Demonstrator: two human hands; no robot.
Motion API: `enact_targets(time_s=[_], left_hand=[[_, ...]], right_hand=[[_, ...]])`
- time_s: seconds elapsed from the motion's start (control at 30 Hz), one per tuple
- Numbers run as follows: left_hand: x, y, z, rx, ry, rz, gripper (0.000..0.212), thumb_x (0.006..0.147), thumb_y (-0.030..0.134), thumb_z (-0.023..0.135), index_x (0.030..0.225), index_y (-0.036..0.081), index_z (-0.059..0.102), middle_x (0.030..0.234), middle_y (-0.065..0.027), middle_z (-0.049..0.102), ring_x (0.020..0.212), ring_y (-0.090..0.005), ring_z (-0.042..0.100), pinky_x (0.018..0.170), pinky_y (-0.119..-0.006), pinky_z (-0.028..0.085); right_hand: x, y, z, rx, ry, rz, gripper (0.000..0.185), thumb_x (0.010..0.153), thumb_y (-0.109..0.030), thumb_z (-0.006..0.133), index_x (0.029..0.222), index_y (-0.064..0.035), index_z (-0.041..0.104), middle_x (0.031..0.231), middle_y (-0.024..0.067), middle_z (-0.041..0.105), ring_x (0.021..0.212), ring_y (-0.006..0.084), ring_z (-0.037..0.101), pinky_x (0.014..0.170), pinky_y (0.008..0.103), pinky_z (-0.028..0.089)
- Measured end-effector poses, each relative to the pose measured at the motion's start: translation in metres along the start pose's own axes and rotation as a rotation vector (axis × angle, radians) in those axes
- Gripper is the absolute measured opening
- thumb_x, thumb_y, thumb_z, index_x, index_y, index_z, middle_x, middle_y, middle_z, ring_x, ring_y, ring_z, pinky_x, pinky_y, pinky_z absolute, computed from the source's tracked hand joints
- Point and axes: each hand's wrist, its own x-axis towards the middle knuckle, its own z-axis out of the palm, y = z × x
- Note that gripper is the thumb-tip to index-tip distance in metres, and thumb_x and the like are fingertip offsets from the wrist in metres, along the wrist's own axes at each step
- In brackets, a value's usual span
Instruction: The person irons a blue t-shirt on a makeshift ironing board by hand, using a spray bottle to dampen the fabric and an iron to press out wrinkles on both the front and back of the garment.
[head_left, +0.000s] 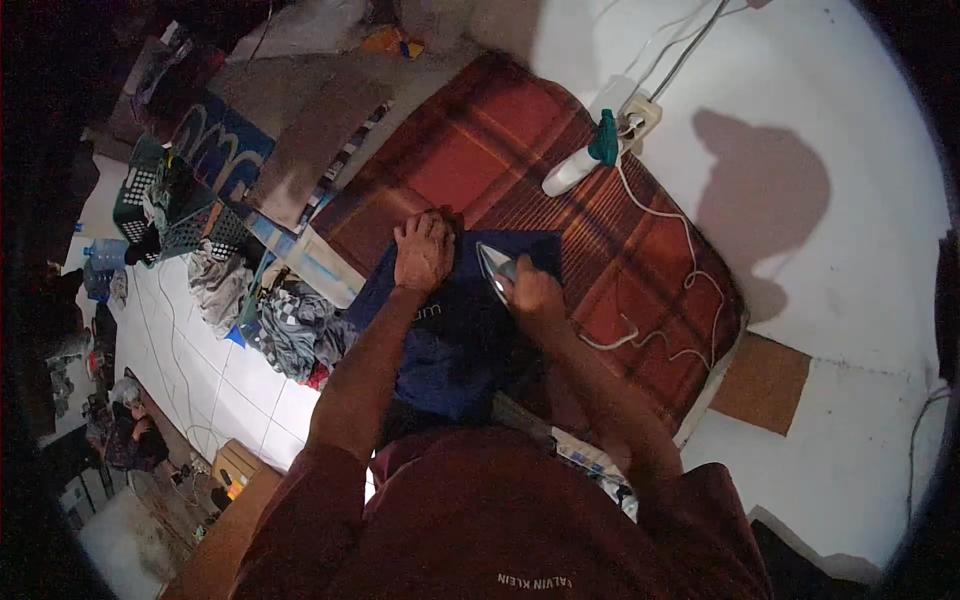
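Note:
A navy blue garment (450, 352), bearing some pale writing, is spread over the near part of a red plaid blanket (465, 165). My right hand (534, 294) grips a clothes iron (495, 268), whose pointed metal tip faces away from me on the cloth. The iron's handle is mostly covered by my fingers. To its left, my left hand (424, 251) rests on the garment near its far edge, fingers bent slightly and holding no tool. The near end of the garment hangs toward my body.
A white spray bottle (574, 171) with a green trigger head lies beside a power strip (643, 120). A pale cord (686, 225) loops over the blanket's right side. Piled clothes (296, 326) and a plastic basket (142, 199) are at the left; farther off sits a person (131, 431).

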Motion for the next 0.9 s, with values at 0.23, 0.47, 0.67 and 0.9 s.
enact_targets(time_s=[0.23, 0.47, 0.67, 0.9], left_hand=[[0.003, 0.003, -0.005, -0.004, -0.002, -0.011, 0.028, 0.103, 0.027, 0.066, 0.122, 0.008, 0.07, 0.133, -0.0146, 0.063, 0.127, -0.0374, 0.057, 0.105, -0.059, 0.042], [0.004, 0.003, -0.003, -0.012, 0.021, -0.002, 0.032, 0.103, 0.027, 0.065, 0.125, 0.005, 0.07, 0.133, -0.0146, 0.063, 0.126, -0.0366, 0.057, 0.106, -0.058, 0.042], [0.003, 0.004, -0.004, 0.025, -0.007, -0.016, 0.032, 0.104, 0.028, 0.064, 0.126, 0.005, 0.07, 0.134, -0.0143, 0.063, 0.128, -0.0362, 0.056, 0.106, -0.057, 0.042], [0.003, 0.002, 0.0, 0.018, 0.022, 0.008, 0.033, 0.105, 0.029, 0.063, 0.127, 0.006, 0.069, 0.134, -0.0155, 0.062, 0.128, -0.0376, 0.056, 0.105, -0.058, 0.042]], right_hand=[[-0.012, -0.022, 0.0, 0.179, -0.207, 0.344, 0.053, 0.107, -0.044, 0.068, 0.12, 0.0075, 0.06, 0.082, 0.029, 0.073, 0.081, 0.0476, 0.077, 0.065, 0.0557, 0.06], [0.059, 0.007, -0.009, 0.072, -0.306, 0.236, 0.053, 0.105, -0.043, 0.071, 0.123, 0.0059, 0.061, 0.086, 0.0274, 0.075, 0.084, 0.0479, 0.077, 0.075, 0.0563, 0.061], [0.088, 0.063, -0.035, -0.02, -0.331, -0.002, 0.043, 0.101, -0.041, 0.074, 0.12, -0.0038, 0.065, 0.089, 0.0219, 0.075, 0.086, 0.0428, 0.077, 0.079, 0.0566, 0.061], [0.023, 0.095, -0.023, -0.112, -0.57, -0.577, 0.047, 0.106, -0.05, 0.065, 0.127, -0.0079, 0.07, 0.097, 0.0197, 0.077, 0.09, 0.0387, 0.078, 0.079, 0.0496, 0.063]])
